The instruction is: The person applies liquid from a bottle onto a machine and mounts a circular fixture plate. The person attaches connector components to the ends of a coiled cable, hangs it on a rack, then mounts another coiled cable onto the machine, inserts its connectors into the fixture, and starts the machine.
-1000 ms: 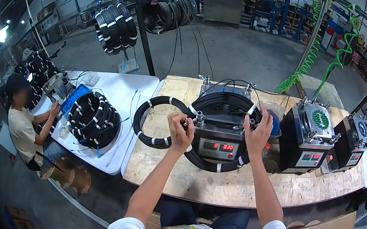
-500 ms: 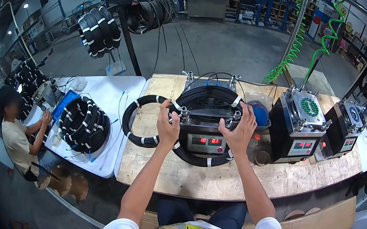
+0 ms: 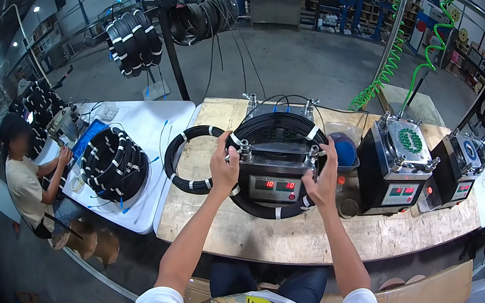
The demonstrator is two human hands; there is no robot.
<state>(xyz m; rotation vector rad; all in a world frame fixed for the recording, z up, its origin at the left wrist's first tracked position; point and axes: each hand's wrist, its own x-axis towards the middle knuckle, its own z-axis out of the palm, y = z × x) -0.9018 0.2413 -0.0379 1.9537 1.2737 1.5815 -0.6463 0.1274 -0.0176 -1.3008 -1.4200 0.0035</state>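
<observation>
Fingers curve up on both hands here, and they're apart from the thumbs! The left hand (image 3: 225, 164) is at the near left side of the big coil (image 3: 275, 122), fingertips at its edge; the right hand (image 3: 325, 183) is at the other side, beside the right knob (image 3: 313, 152). Whether either is gripping the coil, I can't tell.

That coil is smooth black cable, many strands wound into a fat ring, banded with white tape. It's looped around the boxy machine (image 3: 278, 171), dark-sided with a pale panel and shiny metal knobs. A thinner black ring (image 3: 171, 154) lies to the left on the bare, grainy plywood table (image 3: 233, 232). To the right, a blue round thing (image 3: 343, 150) sits in a clear tub.

And there's movement! A second ago both hands were closed in at the knobs; now they've opened out. Since the last look, the right thumb has dropped lower. The display (image 3: 276, 185) has gone from 0 to 10 on the left; its right-hand number has changed too, but it's partly unreadable.
</observation>
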